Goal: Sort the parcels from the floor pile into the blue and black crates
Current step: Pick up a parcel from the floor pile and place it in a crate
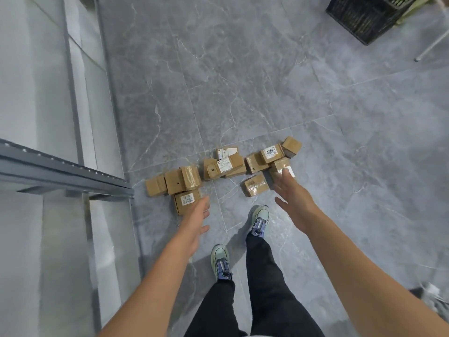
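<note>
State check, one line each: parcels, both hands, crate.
parcels: all on the floor, none lifted
left hand: open, empty, by the labelled parcel
right hand: open, empty, over the pile's right end; contact unclear
black crate: upright, contents unclear

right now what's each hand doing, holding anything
Left hand: open, holding nothing.
Right hand: open, holding nothing.
</note>
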`<action>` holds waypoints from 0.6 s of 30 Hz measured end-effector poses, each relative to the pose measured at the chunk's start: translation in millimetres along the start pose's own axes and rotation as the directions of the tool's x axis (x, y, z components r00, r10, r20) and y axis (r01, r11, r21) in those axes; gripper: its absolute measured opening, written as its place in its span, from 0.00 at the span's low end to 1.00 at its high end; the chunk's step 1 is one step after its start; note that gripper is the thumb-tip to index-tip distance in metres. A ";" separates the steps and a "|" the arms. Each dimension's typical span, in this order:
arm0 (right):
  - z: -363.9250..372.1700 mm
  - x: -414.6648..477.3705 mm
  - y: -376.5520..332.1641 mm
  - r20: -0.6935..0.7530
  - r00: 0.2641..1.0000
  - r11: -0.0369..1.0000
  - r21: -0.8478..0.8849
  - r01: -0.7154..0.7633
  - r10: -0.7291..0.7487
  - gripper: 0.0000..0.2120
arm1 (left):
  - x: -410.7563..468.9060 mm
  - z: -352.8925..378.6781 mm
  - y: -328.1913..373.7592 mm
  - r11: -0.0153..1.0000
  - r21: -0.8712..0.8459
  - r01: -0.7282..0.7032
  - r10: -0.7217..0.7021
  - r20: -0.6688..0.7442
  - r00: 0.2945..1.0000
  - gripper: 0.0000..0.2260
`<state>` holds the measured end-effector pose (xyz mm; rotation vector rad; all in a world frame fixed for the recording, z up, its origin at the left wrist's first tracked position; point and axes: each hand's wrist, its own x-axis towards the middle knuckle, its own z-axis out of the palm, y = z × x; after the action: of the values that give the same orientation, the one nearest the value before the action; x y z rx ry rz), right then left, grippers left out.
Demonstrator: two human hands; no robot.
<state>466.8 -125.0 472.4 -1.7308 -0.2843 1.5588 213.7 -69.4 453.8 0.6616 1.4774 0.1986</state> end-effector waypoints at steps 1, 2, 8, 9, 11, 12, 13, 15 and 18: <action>-4.9 14.8 -3.3 0.002 1.000 1.000 -0.004 -0.013 0.013 0.35 | 10.0 5.0 4.6 1.000 0.011 0.008 -0.008 -0.007 1.000 0.24; -9.4 29.4 -6.5 0.008 0.999 0.999 -0.009 -0.032 0.032 0.35 | 20.1 9.8 8.9 0.999 0.018 0.026 -0.026 -0.020 0.999 0.25; -35.5 122.5 -15.0 0.025 0.991 0.991 -0.026 -0.132 0.132 0.37 | 89.9 44.2 33.1 0.994 0.002 0.109 -0.108 -0.118 0.987 0.23; -38.3 139.4 -14.3 0.031 0.989 0.989 -0.042 -0.144 0.145 0.37 | 102.3 50.7 36.1 0.993 0.009 0.115 -0.113 -0.123 0.986 0.24; -41.6 175.2 -13.1 0.040 0.985 0.983 -0.076 -0.167 0.170 0.38 | 128.2 61.7 40.8 0.990 0.023 0.141 -0.137 -0.135 0.981 0.22; -42.1 193.0 -10.9 0.041 0.982 0.979 -0.094 -0.180 0.185 0.38 | 142.0 65.8 40.7 0.987 0.031 0.157 -0.151 -0.142 0.978 0.19; -41.9 211.1 -8.6 0.045 0.979 0.975 -0.110 -0.191 0.197 0.37 | 157.4 69.2 40.5 0.985 0.039 0.168 -0.160 -0.154 0.975 0.13; -40.3 247.7 -1.4 0.045 0.970 0.965 -0.124 -0.231 0.238 0.36 | 187.0 74.3 40.9 0.978 0.027 0.209 -0.200 -0.186 0.962 0.08; -33.9 309.0 16.7 0.028 0.955 0.946 -0.148 -0.289 0.296 0.38 | 246.7 75.5 36.4 0.965 0.011 0.263 -0.256 -0.202 0.945 0.07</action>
<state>562.0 44.0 228.9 -1.9153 -0.1707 1.8350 323.9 64.5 259.3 0.4804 1.7491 0.0331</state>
